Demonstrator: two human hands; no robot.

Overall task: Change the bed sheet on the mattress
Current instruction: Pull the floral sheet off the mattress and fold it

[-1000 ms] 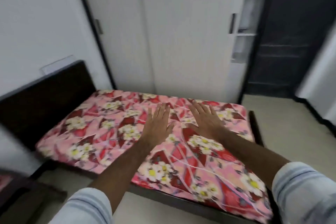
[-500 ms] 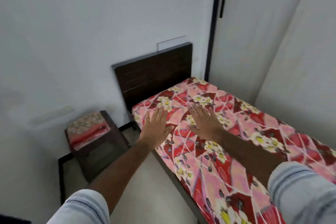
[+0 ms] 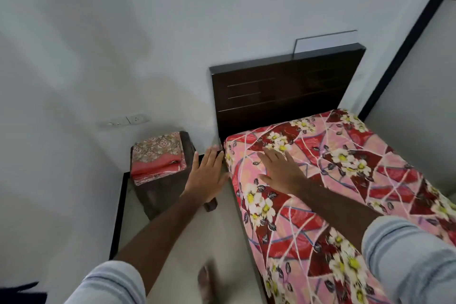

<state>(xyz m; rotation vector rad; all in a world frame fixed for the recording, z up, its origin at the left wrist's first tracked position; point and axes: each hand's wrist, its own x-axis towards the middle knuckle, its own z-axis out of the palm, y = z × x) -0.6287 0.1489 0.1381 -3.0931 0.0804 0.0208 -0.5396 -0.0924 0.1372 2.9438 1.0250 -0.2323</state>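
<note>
Seemingly at the very start, the head view shows both hands reaching toward the head corner of the bed — the left hand (image 3: pixel 206 175) spread flat, grip apart, just off the mattress edge; the right hand (image 3: pixel 280 170) flat, fingers apart, over the floral bed sheet (image 3: pixel 320 180), which covers the mattress up to the headboard (image 3: pixel 283 91). A folded sheet (image 3: pixel 158 155) waits on the side stool (image 3: pixel 172 187) — likely the replacement.

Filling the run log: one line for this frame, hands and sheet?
left hand: open, beside mattress corner | right hand: open, over floral sheet | folded sheet: on stool, untouched
</note>
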